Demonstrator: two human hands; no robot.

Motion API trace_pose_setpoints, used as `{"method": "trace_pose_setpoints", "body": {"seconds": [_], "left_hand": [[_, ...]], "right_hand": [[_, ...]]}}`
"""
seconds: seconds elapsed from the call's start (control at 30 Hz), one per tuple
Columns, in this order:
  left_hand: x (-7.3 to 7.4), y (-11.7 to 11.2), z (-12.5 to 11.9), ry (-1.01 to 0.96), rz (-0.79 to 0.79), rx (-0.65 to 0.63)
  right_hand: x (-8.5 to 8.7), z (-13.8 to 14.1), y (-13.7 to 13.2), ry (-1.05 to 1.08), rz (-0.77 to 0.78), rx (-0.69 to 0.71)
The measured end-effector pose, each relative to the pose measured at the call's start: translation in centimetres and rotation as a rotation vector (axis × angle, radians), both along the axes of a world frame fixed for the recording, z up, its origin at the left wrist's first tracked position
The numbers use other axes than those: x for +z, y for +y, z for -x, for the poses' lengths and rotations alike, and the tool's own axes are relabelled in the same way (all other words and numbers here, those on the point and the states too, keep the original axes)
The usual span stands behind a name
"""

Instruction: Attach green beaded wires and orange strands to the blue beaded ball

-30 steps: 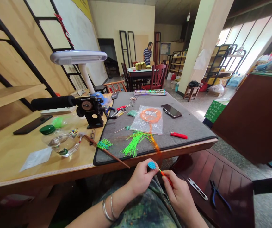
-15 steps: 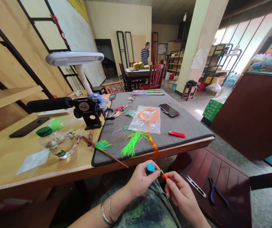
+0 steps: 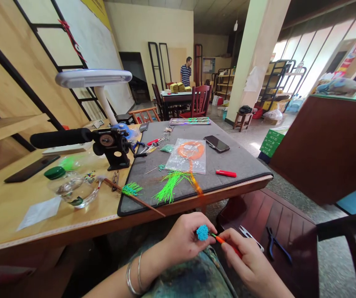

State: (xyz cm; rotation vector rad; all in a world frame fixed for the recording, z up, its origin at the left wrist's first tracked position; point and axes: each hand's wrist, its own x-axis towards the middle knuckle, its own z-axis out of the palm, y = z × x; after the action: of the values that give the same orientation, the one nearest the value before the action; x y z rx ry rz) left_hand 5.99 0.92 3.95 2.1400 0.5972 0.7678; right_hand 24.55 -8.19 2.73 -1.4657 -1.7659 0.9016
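Note:
My left hand (image 3: pixel 184 240) is closed in a pinch on a small blue beaded flower (image 3: pixel 202 232), held over my lap below the table edge. My right hand (image 3: pixel 248 263) is closed on an orange strand (image 3: pixel 220 239) that meets the flower's stem. Both hands sit close together, almost touching. On the grey mat (image 3: pixel 243 159) above lie a bundle of green strands (image 3: pixel 171 186), a clear bag of orange cord (image 3: pixel 188 155), a red lighter (image 3: pixel 226 173) and a phone (image 3: pixel 217 143).
A dark wooden stool (image 3: pixel 277 223) at my right bears thread snips (image 3: pixel 252 238) and blue pliers (image 3: pixel 277 246). On the wooden table (image 3: pixel 7 211) stand a black hand-crank tool (image 3: pixel 111 145), a lamp (image 3: pixel 94 78) and a glass jar (image 3: pixel 75 190). A person (image 3: pixel 184 72) stands far back.
The view has shifted, so everything sits lower and further left. My right hand has slid along the orange strand and closed up toward the blue flower; my left hand keeps its pinch.

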Motion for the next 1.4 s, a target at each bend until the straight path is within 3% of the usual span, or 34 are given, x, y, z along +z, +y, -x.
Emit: {"method": "trace_pose_setpoints", "body": {"seconds": [0.33, 0.57, 0.8, 0.93, 1.03, 1.13, 1.23, 1.4], "left_hand": [[0.7, 0.0, 0.6, 0.091, 0.053, -0.069], [0.1, 0.3, 0.6, 0.05, 0.18, 0.018], [-1.0, 0.6, 0.2, 0.002, 0.335, 0.128], [-1.6, 0.7, 0.2, -0.009, 0.384, 0.167], [-1.8, 0.8, 0.2, -0.046, 0.41, 0.194], [-2.1, 0.7, 0.3, -0.079, 0.412, 0.218], [-2.3, 0.7, 0.4, -0.09, 0.418, 0.217], [-2.7, 0.8, 0.5, -0.108, 0.43, 0.219]], "right_hand": [[0.3, 0.0, -0.1, 0.055, 0.139, 0.04], [-1.1, -0.3, 0.3, 0.236, 0.156, 0.026], [-3.1, 1.1, 0.6, 0.362, 0.095, -0.083], [-3.6, -0.2, 2.6, 0.182, -0.137, -0.325], [-3.1, -2.6, 5.8, -0.115, -0.431, -0.498], [-2.0, -4.9, 9.4, -0.428, -0.626, -0.564], [-0.9, -6.2, 12.2, -0.612, -0.693, -0.573], [-0.2, -7.7, 14.1, -0.605, -0.711, -0.651]]}}
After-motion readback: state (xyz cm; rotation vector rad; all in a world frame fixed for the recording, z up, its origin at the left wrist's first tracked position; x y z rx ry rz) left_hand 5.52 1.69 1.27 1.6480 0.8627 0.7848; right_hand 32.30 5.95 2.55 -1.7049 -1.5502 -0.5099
